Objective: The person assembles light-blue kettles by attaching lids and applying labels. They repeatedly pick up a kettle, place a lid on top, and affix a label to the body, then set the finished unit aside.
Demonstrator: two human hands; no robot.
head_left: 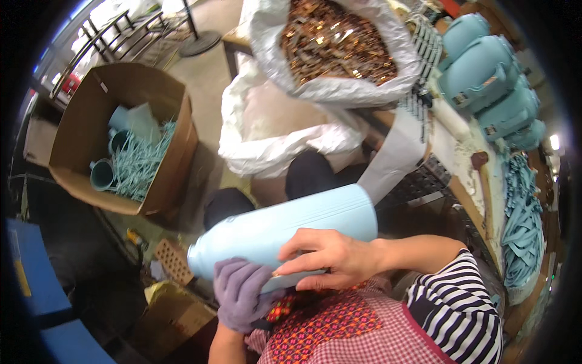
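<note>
A light blue plastic bottle-shaped shell (267, 225), like a thermos body, lies tilted across my lap, its narrow neck to the left and wide base to the right. My left hand (242, 291), in a purple-grey knit glove, is closed on the shell's near side below the neck. Over the near side of its middle is my bare right hand (330, 258), fingers bent together toward the glove. Something small shows at those fingertips, too small to make out. The shell's underside is hidden.
At left, a cardboard box (124, 209) holds light blue strips and cups. Ahead stand a white sack (267, 48) of shiny brown pieces and another white sack (242, 151). Right, a bench carries stacked blue shells (485, 73), a hammer-like tool (485, 182) and blue strips (521, 224).
</note>
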